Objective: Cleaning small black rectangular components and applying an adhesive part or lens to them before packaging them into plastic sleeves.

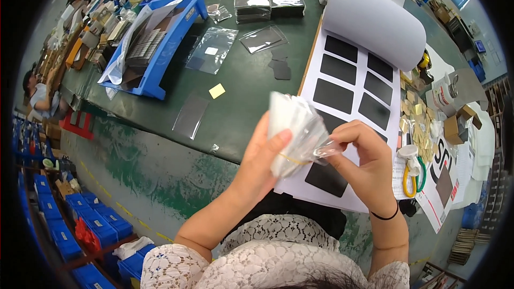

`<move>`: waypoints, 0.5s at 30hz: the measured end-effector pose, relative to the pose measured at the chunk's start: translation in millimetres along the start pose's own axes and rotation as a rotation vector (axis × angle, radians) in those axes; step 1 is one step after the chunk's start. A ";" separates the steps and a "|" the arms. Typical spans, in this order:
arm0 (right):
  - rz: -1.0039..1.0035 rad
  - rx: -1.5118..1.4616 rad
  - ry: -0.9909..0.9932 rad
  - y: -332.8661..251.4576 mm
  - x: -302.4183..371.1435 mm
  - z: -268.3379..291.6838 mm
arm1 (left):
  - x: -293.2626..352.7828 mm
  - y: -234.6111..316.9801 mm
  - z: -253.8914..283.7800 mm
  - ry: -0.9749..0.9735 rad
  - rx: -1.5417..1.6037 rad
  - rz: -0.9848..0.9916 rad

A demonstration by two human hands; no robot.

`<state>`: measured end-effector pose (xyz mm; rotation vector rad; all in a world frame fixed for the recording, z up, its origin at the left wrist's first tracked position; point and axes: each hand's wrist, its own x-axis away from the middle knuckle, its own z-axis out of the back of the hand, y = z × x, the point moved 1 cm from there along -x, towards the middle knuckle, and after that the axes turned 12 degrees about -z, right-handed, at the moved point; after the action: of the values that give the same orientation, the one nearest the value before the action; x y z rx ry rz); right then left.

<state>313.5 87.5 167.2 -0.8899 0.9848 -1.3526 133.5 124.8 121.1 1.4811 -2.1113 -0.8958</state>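
Left hand (258, 152) fingers wrap a bundle of clear plastic sleeves (289, 120), thumb on top; right hand (367, 155) thumb and index pinch shut on its loose film edge. Held above the table's near edge, its long axis points away, 1 yellow rubber band (292, 159) crossing the near end. Beyond: 1 yellow paper square (217, 91), then 1 blue tray (173, 47).

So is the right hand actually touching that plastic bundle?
Touching. The head view shows the right hand pinching clear plastic at the right side of the plastic bundle.
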 end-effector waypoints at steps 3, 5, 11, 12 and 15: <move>0.163 0.068 0.107 -6.6 0.9 -1.0 | -2.3 3.5 7.8 0.090 0.044 -0.028; 0.256 0.095 0.142 -7.9 -0.5 -3.4 | -4.7 6.1 22.9 0.091 0.000 -0.055; -0.106 -0.386 -0.050 4.2 -19.0 -10.9 | -9.5 15.7 31.3 0.124 -0.104 -0.095; -0.100 -0.382 -0.055 4.3 -27.4 -8.7 | -12.4 18.4 39.4 0.111 -0.102 -0.055; -0.122 -0.398 0.013 6.5 -56.7 -6.0 | -20.8 35.7 67.7 0.148 -0.118 -0.058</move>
<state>311.7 144.6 161.9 -1.2574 1.2521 -1.2850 72.8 170.7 98.8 1.5063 -1.8863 -0.8872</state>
